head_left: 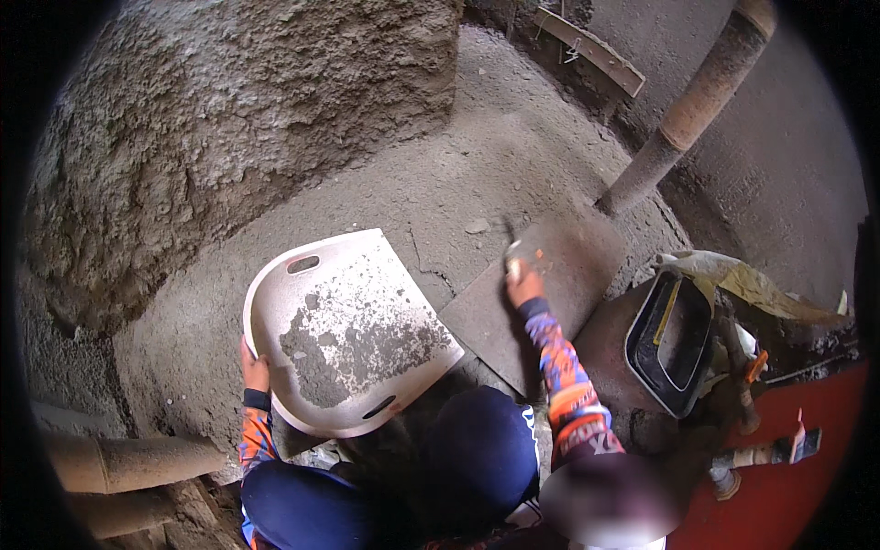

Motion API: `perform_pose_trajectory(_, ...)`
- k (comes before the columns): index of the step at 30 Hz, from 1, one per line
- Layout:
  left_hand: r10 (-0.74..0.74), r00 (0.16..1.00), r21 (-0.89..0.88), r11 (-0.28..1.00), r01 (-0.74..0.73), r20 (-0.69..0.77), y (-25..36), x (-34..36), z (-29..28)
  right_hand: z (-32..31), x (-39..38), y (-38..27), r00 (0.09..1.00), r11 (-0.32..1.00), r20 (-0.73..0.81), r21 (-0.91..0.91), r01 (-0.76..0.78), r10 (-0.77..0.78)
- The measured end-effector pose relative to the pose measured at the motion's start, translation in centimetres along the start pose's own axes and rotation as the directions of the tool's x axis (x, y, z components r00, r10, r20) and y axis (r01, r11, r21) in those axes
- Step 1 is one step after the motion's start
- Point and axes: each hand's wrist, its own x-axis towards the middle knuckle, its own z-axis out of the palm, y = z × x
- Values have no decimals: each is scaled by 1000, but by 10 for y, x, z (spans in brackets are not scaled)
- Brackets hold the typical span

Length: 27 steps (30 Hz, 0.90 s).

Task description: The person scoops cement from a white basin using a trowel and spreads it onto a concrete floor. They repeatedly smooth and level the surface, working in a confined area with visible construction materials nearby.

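The left hand (pixel 256 369) pinches the outer left rim of a white tray (pixel 270 316). The right hand (pixel 524 285) is curled around a small pale tool (pixel 512 253); it is blurred there, so this may be a trowel, but its kind cannot be told for sure.

The tray sits in front of the person, left of centre, at a slant. Its far left end is rounded with a raised wall, its right edge is straight, and two slots pierce it, one at the top and one at the bottom. Grey mortar (pixel 321 367) is smeared and speckled over its middle and right part.

Just right of the tray, a flat grey board (pixel 495 321) lies on the rough floor (pixel 385 197), and the right hand is over it. Whether the tool touches the board cannot be told.

Further right stands a tilted black tub (pixel 639 344) with a pale rim, a crumpled sack (pixel 765 282) behind it. At the lower right a red sheet (pixel 793 490) lies with a tool with a pale handle on it. A bamboo pole (pixel 706 101) slants at the upper right; a coarse wall (pixel 247 119) fills the upper left. The person's two dark blue knees (pixel 486 449) show at the lower edge.
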Motion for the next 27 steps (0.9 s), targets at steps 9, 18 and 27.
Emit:
perform_pose_trajectory(9,-30,999,-21,999,30,-34,-13,0,1,-24,16,17,965,948,-247,317,-8,91)
perform_pose_trajectory(18,-100,994,-10,995,100,-44,-11,0,-1,34,-126,-53,872,782,362,622,38,-330)
perform_pose_trajectory(27,-73,995,70,994,78,-73,-25,-2,-4,-12,-45,-17,838,238,473,810,-535,273)
